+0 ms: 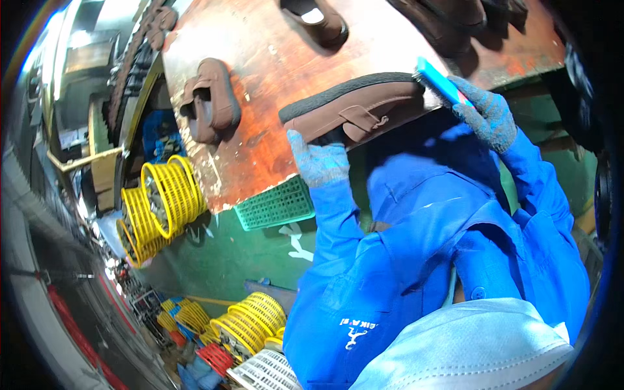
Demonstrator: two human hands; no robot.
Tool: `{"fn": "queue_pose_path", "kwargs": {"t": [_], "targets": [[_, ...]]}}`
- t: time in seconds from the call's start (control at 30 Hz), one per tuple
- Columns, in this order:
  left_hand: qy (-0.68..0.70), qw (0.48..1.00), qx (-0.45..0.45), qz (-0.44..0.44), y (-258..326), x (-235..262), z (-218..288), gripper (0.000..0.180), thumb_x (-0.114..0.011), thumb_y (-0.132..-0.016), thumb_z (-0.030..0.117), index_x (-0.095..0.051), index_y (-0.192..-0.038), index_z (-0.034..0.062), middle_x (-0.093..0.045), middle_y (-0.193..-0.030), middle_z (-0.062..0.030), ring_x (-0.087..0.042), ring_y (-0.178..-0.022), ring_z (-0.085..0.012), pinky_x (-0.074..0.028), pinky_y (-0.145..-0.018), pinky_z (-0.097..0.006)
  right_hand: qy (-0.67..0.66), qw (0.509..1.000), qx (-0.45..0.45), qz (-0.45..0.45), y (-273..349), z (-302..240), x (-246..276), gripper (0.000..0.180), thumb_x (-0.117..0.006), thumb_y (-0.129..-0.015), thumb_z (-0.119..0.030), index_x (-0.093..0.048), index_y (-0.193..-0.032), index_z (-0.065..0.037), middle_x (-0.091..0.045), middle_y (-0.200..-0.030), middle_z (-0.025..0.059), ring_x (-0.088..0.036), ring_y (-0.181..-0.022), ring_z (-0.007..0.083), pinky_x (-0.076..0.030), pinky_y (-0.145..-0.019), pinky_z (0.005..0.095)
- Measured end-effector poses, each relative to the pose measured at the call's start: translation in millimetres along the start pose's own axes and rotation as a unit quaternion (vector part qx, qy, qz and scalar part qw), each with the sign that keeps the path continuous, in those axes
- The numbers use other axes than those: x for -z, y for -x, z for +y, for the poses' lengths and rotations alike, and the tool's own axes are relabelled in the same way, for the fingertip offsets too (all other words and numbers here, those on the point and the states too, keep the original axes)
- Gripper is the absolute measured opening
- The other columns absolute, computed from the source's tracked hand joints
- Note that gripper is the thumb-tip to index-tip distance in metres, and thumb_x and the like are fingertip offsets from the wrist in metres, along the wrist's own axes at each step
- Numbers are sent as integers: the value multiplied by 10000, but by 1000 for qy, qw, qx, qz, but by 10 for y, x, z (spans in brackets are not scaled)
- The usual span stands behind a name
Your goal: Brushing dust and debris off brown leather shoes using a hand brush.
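A brown shoe (357, 112) with a thick black sole lies tipped over at the table's near edge, its sole turned away from me. My left hand (318, 159), in a grey and blue knitted glove, grips the shoe at its left end, and some fingers are hidden inside the opening. In my right hand (487, 116), gloved the same way, is a blue brush (442, 83) with pale bristles. The bristles are close to the sole's right end; whether they touch it I cannot tell.
On the worn reddish table (260, 153) stand another brown shoe (211, 101) at the left and one (316, 23) at the far side. More dark shoes (448, 26) lie at the far right. A green basket (276, 205) sits below the edge; yellow baskets (170, 195) stand left.
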State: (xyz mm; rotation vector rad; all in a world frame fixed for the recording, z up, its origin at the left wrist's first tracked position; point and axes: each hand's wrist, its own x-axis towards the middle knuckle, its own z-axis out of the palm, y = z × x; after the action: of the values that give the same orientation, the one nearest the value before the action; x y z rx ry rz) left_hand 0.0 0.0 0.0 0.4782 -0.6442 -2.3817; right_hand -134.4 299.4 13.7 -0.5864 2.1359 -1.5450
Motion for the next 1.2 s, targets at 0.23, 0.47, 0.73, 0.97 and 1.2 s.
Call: {"fn": "queue_pose_path", "kwargs": {"t": [0.23, 0.47, 0.73, 0.97, 1.2], "targets": [[-58, 994, -58, -75, -43, -387, 207, 409, -545, -989, 254, -528, -1326, 25, -607, -1271, -164, -587, -1168, -304, -472, -1032, -471, 184, 926, 322, -70, -456, -963, -335, 475, -663, -907, -274, -585, -1291, -6, -712, -933, 185, -720, -823, 280, -550, -758, 362], [-200, 956, -136, -167, 307, -923, 295, 399, -557, -980, 160, -516, -1347, 9, -626, -1232, -126, -605, -1136, -237, -521, -937, -397, 131, 945, 272, -123, -452, -1177, -391, 483, -611, -937, -359, -569, -1343, -100, -717, -962, 169, -723, -878, 287, -560, -783, 378], [-556, 755, -182, -297, 211, -1121, 445, 410, -585, -937, 135, -528, -1328, 26, -549, -1341, -182, -475, -1300, -363, -335, -1107, -473, 207, 900, 384, -26, -523, -1232, -219, 551, -683, -860, -372, -597, -1301, -53, -670, -800, 172, -659, -678, 343, -503, -618, 412], [-865, 364, -152, -309, -35, -1462, 294, 450, -628, -837, 202, -575, -1266, 76, -573, -1210, -200, -540, -1131, -421, -424, -955, -511, 227, 927, 284, -87, -572, -1104, -63, 497, -673, -875, -340, -619, -1280, -57, -686, -882, 214, -687, -762, 358, -538, -701, 393], [-841, 198, -245, -439, -262, -606, -303, 430, -587, -884, 290, -558, -1266, 96, -564, -1255, -173, -535, -1173, -364, -416, -1011, -463, 387, 891, 207, -118, -617, -888, -83, 421, -630, -889, -434, -683, -1151, -109, -654, -744, 209, -644, -676, 392, -511, -637, 478]]}}
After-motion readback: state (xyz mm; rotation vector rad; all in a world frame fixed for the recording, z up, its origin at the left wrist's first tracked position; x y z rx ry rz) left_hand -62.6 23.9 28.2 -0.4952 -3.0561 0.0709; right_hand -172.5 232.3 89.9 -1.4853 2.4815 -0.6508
